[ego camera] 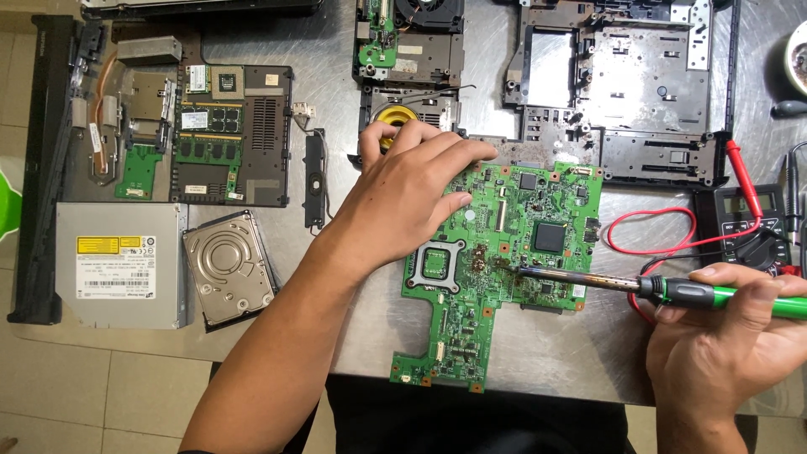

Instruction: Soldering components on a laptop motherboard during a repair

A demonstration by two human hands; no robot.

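Observation:
A green laptop motherboard point(513, 252) lies flat on the metal table point(546, 345) in front of me. My left hand point(403, 189) rests on its upper left corner, fingers curled over the edge, pressing it down. My right hand point(723, 336) grips a green-handled soldering iron point(672, 290) like a pen. The iron's metal tip point(521, 271) touches the board just right of the square processor socket point(435, 265).
A hard drive point(229, 267) and a silver optical drive point(118, 265) lie at the left. Behind them sits an opened laptop base point(202, 134). A bare plastic chassis point(622, 84) fills the back right. A multimeter point(744, 223) with red leads point(647, 220) sits at the right.

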